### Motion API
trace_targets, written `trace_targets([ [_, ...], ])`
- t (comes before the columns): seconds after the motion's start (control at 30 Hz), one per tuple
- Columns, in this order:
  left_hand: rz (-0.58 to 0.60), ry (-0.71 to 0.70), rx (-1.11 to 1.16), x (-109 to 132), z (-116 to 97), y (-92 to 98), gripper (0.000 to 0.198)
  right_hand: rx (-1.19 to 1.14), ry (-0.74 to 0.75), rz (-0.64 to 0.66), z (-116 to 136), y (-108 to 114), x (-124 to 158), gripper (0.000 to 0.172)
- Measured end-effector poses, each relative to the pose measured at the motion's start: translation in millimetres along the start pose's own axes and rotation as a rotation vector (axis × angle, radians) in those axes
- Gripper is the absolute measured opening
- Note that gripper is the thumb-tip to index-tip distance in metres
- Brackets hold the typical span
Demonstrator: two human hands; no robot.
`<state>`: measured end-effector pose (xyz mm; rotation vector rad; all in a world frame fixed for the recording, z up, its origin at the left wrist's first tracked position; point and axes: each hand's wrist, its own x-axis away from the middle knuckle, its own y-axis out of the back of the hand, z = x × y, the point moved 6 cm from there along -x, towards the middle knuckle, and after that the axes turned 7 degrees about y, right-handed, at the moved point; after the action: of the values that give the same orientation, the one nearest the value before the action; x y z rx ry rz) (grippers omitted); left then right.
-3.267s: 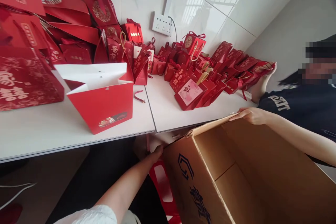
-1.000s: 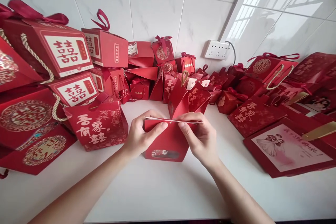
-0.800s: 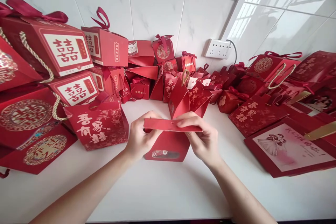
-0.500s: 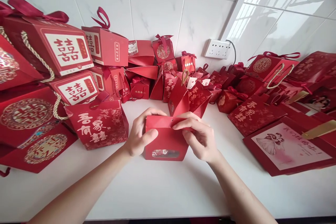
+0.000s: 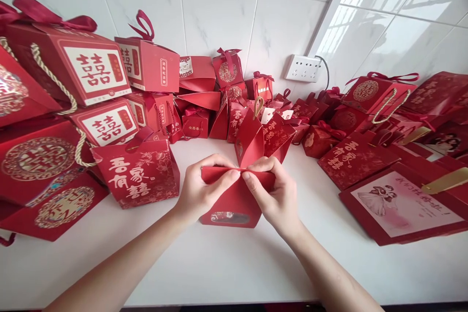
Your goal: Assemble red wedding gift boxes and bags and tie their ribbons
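In the head view, a red paper gift box (image 5: 234, 199) stands upright on the white table (image 5: 204, 268), with a small oval window low on its near side. My left hand (image 5: 204, 184) pinches the box's top edge, thumb on the near face and fingers behind. Pressed on the same edge from the other side is my right hand (image 5: 275, 190), also with the thumb in front. Both thumb tips nearly meet at the middle of the edge. The fingers behind the box are mostly hidden. Right behind it stands another red box (image 5: 250, 137) with a gold loop.
To the left stands a red box with white characters (image 5: 137, 175), before stacked double-happiness boxes (image 5: 98, 70). On the right lies a red box with a couple's picture (image 5: 405, 204). Many ribboned boxes line the tiled wall, below a white power strip (image 5: 303, 68).
Both hands have slid inward along the top edge, and the thumbs have come together at its middle. The flap at the top now looks pressed narrower, tilted away from view.
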<state>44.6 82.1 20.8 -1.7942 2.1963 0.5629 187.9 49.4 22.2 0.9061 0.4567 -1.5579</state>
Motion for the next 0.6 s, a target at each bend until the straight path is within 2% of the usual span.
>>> trace_targets([
  [0.2, -0.047, 0.022, -0.060, 1, -3, 2.2, 0.015, -0.034, -0.045, -0.014, -5, 2, -1, 0.008],
  [0.33, 0.097, 0.071, 0.009, -2, 1, 1.0, 0.023, -0.120, -0.142, 0.084, -13, 4, -5, 0.010],
  [0.4, 0.128, 0.085, 0.002, -3, 2, -0.4, 0.023, -0.148, -0.194, 0.092, -17, 4, -5, 0.011],
  [0.53, 0.051, 0.034, -0.074, -4, -2, -0.6, 0.017, -0.125, -0.227, 0.029, -19, 0, -1, 0.014],
  [0.6, 0.063, 0.026, -0.100, -4, -4, -2.7, 0.018, -0.118, -0.216, 0.014, -19, -2, 1, 0.015],
])
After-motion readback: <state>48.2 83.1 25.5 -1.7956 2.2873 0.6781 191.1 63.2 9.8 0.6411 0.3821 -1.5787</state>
